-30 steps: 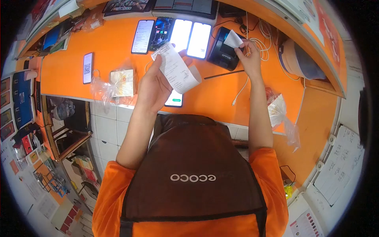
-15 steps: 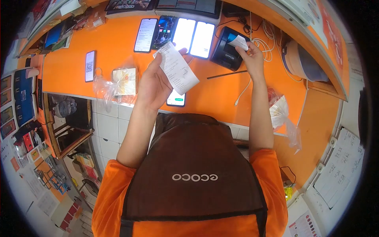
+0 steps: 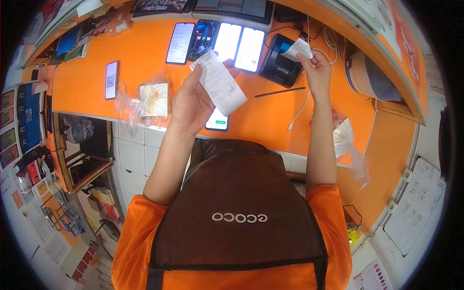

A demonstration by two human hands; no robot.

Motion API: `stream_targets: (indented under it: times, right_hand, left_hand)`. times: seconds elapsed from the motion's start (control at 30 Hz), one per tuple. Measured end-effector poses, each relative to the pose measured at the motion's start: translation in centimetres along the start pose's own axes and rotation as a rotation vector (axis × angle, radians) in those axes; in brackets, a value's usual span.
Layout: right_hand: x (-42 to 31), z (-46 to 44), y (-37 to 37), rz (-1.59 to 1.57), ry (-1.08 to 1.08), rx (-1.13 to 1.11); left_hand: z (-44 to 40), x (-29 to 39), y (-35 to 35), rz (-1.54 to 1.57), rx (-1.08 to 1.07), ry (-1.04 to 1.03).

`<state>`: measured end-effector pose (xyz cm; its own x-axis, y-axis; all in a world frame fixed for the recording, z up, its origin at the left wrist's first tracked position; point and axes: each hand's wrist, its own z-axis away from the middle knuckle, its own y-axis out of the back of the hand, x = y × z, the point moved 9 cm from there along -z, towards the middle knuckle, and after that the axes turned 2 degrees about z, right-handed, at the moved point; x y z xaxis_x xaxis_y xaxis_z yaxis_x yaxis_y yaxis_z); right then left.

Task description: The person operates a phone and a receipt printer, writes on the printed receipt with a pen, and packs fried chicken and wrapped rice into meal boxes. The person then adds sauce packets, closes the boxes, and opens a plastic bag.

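Observation:
My left hand point(image 3: 188, 104) holds a long printed receipt point(image 3: 220, 84) between thumb and fingers, above the front part of the orange counter. Under that hand lies a phone point(image 3: 217, 122) with a green button on its screen, partly hidden. At the right, my right hand point(image 3: 316, 67) pinches a smaller white paper slip point(image 3: 298, 49). The slip is at the black receipt printer point(image 3: 282, 63), overlapping its top; I cannot tell whether it is still joined to the paper inside.
Several phones, among them a lit one point(image 3: 249, 48), lie along the back. A phone with a QR code point(image 3: 111, 79) and a bagged box point(image 3: 154, 99) are at left. Another bagged box point(image 3: 342, 137) sits at right. A thin dark stick point(image 3: 280, 92) and white cables point(image 3: 299, 113) lie near the printer.
My right hand has moved slightly right with the slip, which now shows more of its surface above the printer. My left hand and its receipt have barely shifted.

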<state>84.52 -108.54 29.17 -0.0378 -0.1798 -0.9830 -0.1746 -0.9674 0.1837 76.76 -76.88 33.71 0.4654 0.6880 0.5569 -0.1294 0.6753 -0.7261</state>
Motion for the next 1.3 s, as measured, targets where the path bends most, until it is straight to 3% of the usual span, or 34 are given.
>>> stream_targets:
  times: [0.37,0.47,0.57,0.67,0.77,0.9,1.0,1.17,1.3]
  right_hand:
    - [-0.2,0.3,0.3,0.101,0.078,-0.002]
    - [0.4,1.4,0.7,0.174,0.069,-0.045]
    - [0.4,3.1,1.0,0.22,0.071,-0.12]
    - [0.4,4.3,1.7,0.257,0.124,-0.165]
    - [0.3,5.1,2.2,0.292,0.152,-0.193]
    - [0.4,6.0,2.6,0.465,0.192,-0.218]
    - [0.5,5.4,3.6,0.128,-0.044,-0.219]
    - [-11.0,4.4,0.4,-0.062,0.112,-0.135]
    - [-18.9,2.2,-0.7,-0.121,0.26,0.022]
  left_hand:
    - [-0.3,-0.1,0.2,0.056,0.035,0.015]
    - [-2.3,-1.8,0.7,-0.077,-0.025,-0.052]
    - [-3.9,-5.4,-3.9,-1.016,-0.32,-0.226]
    - [-6.2,-11.7,-5.7,-1.753,-0.525,-0.784]
    - [-8.5,-15.4,-5.4,-2.028,-0.497,-0.733]
    - [-8.1,-16.1,-5.1,-2.145,-0.483,-0.66]
    - [-9.0,-17.4,-4.1,-2.157,-0.454,-0.648]
    - [-9.2,-16.8,-4.6,-2.005,-0.503,-0.503]
    - [-8.8,-14.7,-5.5,-1.816,-0.554,-0.581]
